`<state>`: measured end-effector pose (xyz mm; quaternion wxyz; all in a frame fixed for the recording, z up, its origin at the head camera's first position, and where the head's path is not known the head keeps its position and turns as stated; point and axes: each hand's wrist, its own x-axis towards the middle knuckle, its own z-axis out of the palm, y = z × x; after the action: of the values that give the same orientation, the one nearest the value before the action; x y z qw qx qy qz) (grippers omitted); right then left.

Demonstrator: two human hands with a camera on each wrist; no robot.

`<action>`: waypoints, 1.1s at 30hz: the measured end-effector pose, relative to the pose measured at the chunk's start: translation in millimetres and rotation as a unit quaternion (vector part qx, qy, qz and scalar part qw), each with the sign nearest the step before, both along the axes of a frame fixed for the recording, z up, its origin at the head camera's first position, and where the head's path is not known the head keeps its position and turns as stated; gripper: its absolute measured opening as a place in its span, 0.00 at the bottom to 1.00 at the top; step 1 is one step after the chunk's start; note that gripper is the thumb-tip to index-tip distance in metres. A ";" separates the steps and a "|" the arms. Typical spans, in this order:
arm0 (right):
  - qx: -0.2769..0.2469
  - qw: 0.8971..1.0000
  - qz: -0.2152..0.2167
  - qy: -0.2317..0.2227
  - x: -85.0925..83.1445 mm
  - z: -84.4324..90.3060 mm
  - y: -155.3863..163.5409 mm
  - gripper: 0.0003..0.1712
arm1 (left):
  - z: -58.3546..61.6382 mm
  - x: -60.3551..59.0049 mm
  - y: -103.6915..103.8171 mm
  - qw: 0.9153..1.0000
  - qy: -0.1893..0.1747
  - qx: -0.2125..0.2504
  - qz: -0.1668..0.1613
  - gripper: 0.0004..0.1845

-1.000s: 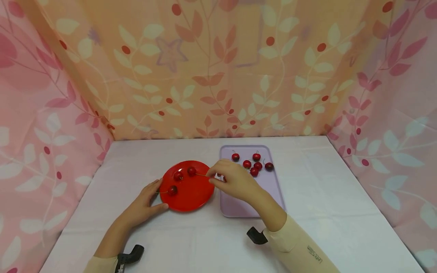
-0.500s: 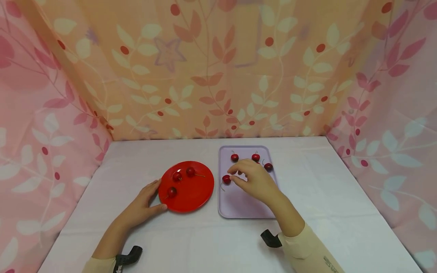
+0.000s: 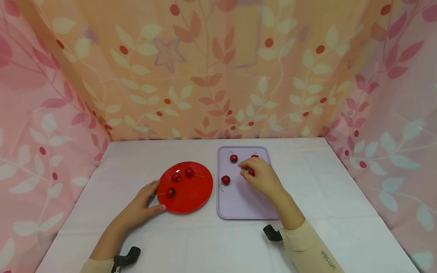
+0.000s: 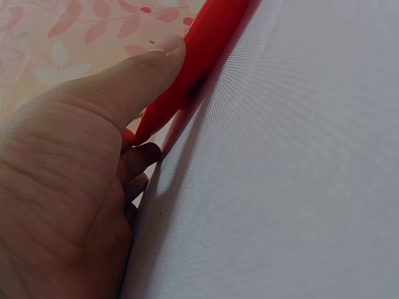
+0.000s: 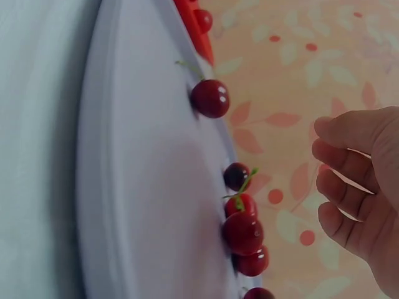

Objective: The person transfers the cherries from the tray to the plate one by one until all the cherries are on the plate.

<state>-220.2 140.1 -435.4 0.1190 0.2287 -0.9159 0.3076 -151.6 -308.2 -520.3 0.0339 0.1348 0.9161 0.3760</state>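
My left hand (image 3: 141, 206) rests at the left rim of a red plate (image 3: 194, 197), thumb and fingers touching its edge; the left wrist view shows the thumb (image 4: 159, 59) lying against the rim. Three cherries with stems lie on the plate, one a dark red cherry (image 3: 171, 192) near the hand. Over a lilac tray (image 3: 235, 212) hovers my right hand (image 3: 261, 176), thumb and index fingertips close together beside clustered cherries (image 3: 251, 172), partly hidden by the hand. Nothing shows between those fingertips in the right wrist view, where the other fingers (image 5: 340, 193) are loosely bent.
On the tray, one cherry (image 3: 225, 180) lies near the left edge and another cherry (image 3: 233, 158) at the back left. A white cloth (image 3: 191, 242) covers the table. Printed curtains (image 3: 205, 76) stand behind and at both sides.
My right hand has let go of a cherry's stem on the plate and moved right, over the tray's cherries, its fingertips drawing closer together. My left hand has stayed at the plate's rim.
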 end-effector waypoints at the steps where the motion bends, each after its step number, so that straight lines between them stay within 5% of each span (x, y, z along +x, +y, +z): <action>1: 0.001 1.000 -0.005 -0.006 -2.0 -3.2 1.1 0.12 | 0.1 0.1 0.7 1.000 -0.002 0.002 0.001 0.54; 12: 0.018 0.999 -0.033 -0.010 -15.7 -32.2 4.4 0.14 | 1.1 1.7 2.6 1.000 -0.010 0.011 -0.003 0.53; 33: 0.089 0.996 -0.028 0.009 -23.8 -48.1 5.9 0.10 | 0.0 0.3 2.6 1.000 -0.014 0.000 0.004 0.53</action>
<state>-244.0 146.0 -483.5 0.1146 0.2154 -0.9447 0.2190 -151.2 -305.6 -520.4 0.0455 0.1255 0.9162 0.3778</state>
